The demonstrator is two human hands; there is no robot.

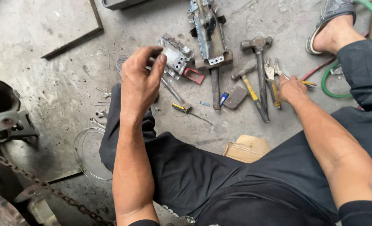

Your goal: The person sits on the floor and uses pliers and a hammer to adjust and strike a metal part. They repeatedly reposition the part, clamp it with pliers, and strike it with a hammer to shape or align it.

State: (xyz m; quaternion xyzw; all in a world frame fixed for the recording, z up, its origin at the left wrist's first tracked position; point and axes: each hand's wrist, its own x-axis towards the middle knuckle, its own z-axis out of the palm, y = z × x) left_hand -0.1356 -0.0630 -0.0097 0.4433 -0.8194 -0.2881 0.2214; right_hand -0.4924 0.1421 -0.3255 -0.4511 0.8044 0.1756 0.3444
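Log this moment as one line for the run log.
left hand: raised, fingers curled, contents unclear | right hand: on the pliers | nearby: two hammers, metal bracket | surface: concrete floor

A tan cardboard box (247,148) (1 corner showing) beside the knee.

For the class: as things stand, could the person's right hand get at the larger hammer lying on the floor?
Probably yes. The right hand rests on the pliers, right beside the larger hammer. The hammer lies in the open on the concrete floor, with nothing on top of it and only the pliers between.
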